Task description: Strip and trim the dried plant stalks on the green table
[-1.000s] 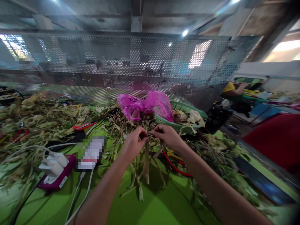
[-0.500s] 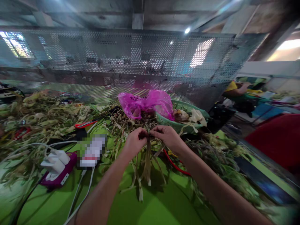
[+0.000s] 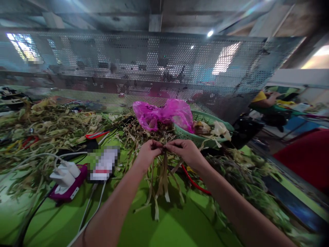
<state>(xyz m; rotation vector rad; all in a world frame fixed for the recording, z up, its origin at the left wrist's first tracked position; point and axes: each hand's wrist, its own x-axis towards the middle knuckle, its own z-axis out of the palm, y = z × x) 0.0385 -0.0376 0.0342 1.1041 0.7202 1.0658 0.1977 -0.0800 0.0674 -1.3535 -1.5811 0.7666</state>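
My left hand (image 3: 149,152) and my right hand (image 3: 185,151) meet fingertip to fingertip over the green table (image 3: 177,226). Both are closed in a pinch at the top of dried plant strips (image 3: 162,178), flat and pale brown, whose loose ends hang and spread toward me. The exact spot between the fingertips is too small to make out. Just beyond the hands lies a heap of short dried stalks (image 3: 131,132), partly under a crumpled pink plastic bag (image 3: 177,111). A green plastic basket (image 3: 196,139) holding pale dried husks stands behind my right hand.
Left are a purple power strip (image 3: 64,193) with white plugs, a phone (image 3: 104,164) on a cable and a red cutter (image 3: 97,134). Dried leaves (image 3: 59,120) cover the far left; greener stalks (image 3: 246,185) lie right. A perforated metal screen (image 3: 128,68) borders the back. Another person's arm (image 3: 268,99) shows far right.
The view has shifted slightly, so everything sits a little further right. My fingertips have drawn closer together on the strips, and the hanging ends have swung a little.
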